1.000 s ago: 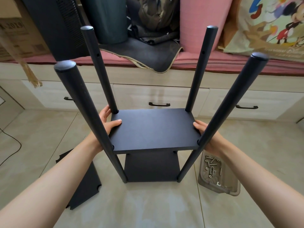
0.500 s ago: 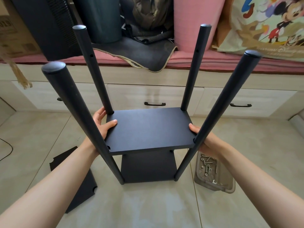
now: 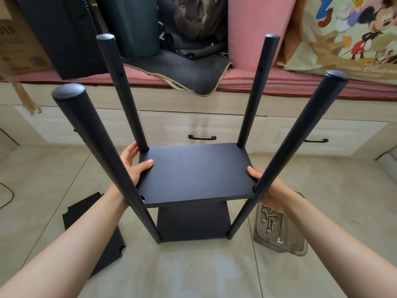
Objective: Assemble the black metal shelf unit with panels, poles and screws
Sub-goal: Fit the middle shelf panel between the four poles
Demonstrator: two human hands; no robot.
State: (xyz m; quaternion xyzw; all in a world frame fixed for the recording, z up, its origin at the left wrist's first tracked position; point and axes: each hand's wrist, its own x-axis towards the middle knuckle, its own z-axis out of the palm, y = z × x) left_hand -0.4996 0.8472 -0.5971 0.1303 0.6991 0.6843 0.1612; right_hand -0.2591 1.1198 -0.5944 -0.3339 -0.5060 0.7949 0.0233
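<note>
two hands on the upper panel of a half-built black shelf

the shelf unit stands on the tiled floor point(image 3: 193, 272) in the middle of the frame, four black poles rising and fanning outward toward the camera. the near left pole point(image 3: 96, 151) and near right pole point(image 3: 290, 151) loom large; the far left pole point(image 3: 120, 91) and far right pole point(image 3: 255, 91) are thinner behind them, each with a small hole showing partway up. the upper panel point(image 3: 193, 173) sits level between the poles, at the centre of the frame, its corners notched around them. below it the lower panel point(image 3: 193, 222) lies close to the floor at the foot of the poles.

the left hand point(image 3: 134, 166) grips the left edge of the upper panel: the thumb lies flat on top, the fingers curl under the edge, partly behind the near left pole. the right hand point(image 3: 266, 186) holds the right edge the same way, thumb on top; its fingers are hidden under the panel and behind the near right pole. both forearms reach in from the bottom corners.

at lower left a spare panel point(image 3: 101, 244) lies flat on the floor, notched corners showing, partly covered by the left forearm. at lower right, just beside the near right pole's foot, a clear plastic tray point(image 3: 279, 244) holds loose screws point(image 3: 270, 220) and a small wrench.

across the top of the frame runs a low cabinet with drawers point(image 3: 202, 127) under a pink cushion point(image 3: 279, 76), with a cartoon-printed bag at upper right.
</note>
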